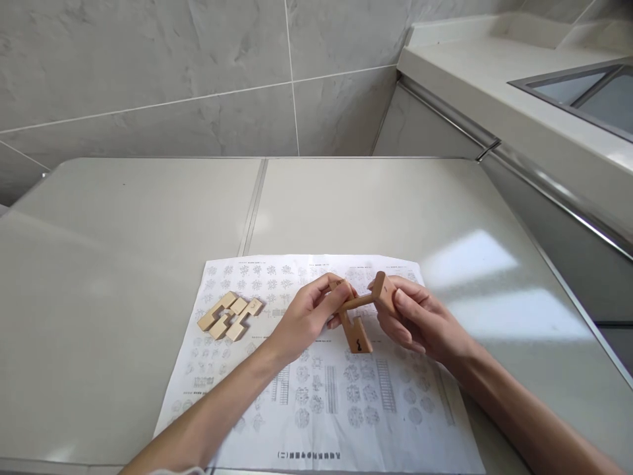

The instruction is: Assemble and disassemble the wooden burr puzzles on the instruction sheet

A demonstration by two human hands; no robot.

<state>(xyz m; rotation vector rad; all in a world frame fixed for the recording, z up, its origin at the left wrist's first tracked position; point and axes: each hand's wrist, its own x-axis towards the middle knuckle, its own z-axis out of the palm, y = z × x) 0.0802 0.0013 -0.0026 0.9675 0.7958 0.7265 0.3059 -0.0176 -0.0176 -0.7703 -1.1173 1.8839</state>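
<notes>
Both my hands hold notched wooden puzzle pieces (359, 310) a little above a printed instruction sheet (321, 396). My left hand (309, 315) pinches the left end of the joined pieces with thumb and fingers. My right hand (415, 316) grips the right end, fingers curled round it. One piece with a dark mark hangs down between the hands, its lower end close to the paper. To the left on the sheet lie several loose wooden pieces (229, 315), apart from both hands.
The sheet lies on a pale grey table (148, 218) with a seam down its middle. A tiled wall stands behind. At the right a counter (494, 92) with a metal rail and a sink rim runs alongside the table.
</notes>
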